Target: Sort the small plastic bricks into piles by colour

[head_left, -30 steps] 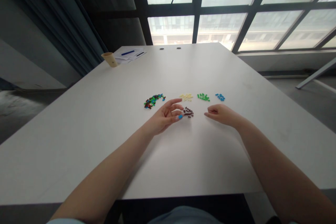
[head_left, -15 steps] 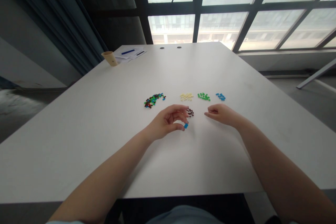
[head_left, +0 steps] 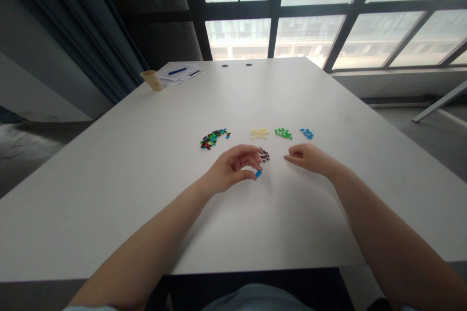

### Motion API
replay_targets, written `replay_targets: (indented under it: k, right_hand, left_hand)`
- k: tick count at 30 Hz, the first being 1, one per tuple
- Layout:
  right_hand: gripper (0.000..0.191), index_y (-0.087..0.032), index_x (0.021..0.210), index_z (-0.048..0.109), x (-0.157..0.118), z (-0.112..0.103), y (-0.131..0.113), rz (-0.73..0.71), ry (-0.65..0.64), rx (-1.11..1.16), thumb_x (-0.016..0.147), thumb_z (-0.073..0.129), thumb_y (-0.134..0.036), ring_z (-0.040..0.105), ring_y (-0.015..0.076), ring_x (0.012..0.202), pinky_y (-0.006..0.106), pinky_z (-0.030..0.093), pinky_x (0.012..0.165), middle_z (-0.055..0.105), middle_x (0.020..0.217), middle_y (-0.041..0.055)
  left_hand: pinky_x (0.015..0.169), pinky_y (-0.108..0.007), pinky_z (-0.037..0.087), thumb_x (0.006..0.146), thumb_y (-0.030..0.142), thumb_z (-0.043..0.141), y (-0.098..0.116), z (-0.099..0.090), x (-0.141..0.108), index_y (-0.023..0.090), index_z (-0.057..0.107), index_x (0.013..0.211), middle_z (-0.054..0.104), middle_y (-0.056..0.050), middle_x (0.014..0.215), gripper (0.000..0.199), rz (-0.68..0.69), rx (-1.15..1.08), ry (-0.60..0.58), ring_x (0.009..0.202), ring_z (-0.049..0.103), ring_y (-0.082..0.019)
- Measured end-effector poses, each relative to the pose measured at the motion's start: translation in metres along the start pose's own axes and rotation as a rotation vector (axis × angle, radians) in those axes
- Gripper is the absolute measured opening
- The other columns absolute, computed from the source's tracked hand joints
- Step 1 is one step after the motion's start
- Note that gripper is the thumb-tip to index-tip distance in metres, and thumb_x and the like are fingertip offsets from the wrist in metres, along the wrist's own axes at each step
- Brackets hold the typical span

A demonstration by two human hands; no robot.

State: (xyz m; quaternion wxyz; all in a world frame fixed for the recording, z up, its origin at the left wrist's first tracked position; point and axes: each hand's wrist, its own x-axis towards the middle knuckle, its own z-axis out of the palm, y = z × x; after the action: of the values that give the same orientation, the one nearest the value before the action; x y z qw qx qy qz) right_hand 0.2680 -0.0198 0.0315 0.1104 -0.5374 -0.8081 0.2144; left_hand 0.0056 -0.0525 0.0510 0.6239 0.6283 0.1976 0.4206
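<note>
My left hand (head_left: 237, 167) holds a small blue piece (head_left: 259, 173) between its thumb and a fingertip, just in front of a group of dark brown pieces (head_left: 265, 156), which its fingers partly cover. To the right, my right hand (head_left: 304, 157) rests near the table surface with its fingers curled; whether anything is inside cannot be seen. Behind the hands lie a cream group (head_left: 259, 133), a green group (head_left: 283, 133) and a blue group (head_left: 307, 133). A mixed pile (head_left: 213, 139) of red, green, blue and dark pieces sits further left.
The white table (head_left: 233, 102) reaches toward the windows. At its far left edge stand a tan paper cup (head_left: 152, 80) and papers (head_left: 182, 74) with a blue pen (head_left: 177, 71) on them. Two round dark discs (head_left: 248, 64) are at the far edge.
The blue piece has turned slightly in the fingers of my left hand. Both hands have otherwise stayed in place.
</note>
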Motion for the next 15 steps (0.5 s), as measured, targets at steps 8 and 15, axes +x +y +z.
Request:
replay_targets:
  k: [8, 15]
  right_hand:
    - [0.017, -0.018, 0.077, 0.061, -0.008, -0.002, -0.035, -0.308, 0.297, 0.190, 0.079, 0.054, -0.033, 0.040, 0.0100, 0.058, 0.022, 0.033, 0.056, 0.047, 0.063, -0.0008]
    - [0.015, -0.023, 0.092, 0.065, -0.016, 0.021, -0.067, -0.536, 0.283, 0.227, 0.081, 0.055, -0.027, 0.049, 0.0126, 0.068, 0.025, 0.039, 0.064, 0.054, 0.073, 0.0021]
  left_hand:
    - [0.072, -0.023, 0.049, 0.066, 0.012, 0.070, -0.012, -0.005, 0.005, 0.023, 0.058, 0.108, 0.059, -0.003, 0.091, 0.045, -0.105, -0.015, 0.060, 0.079, 0.059, -0.010]
    - [0.071, -0.021, 0.048, 0.066, 0.013, 0.070, -0.024, -0.007, 0.008, 0.023, 0.058, 0.108, 0.059, -0.002, 0.084, 0.045, -0.207, -0.091, 0.038, 0.077, 0.058, -0.009]
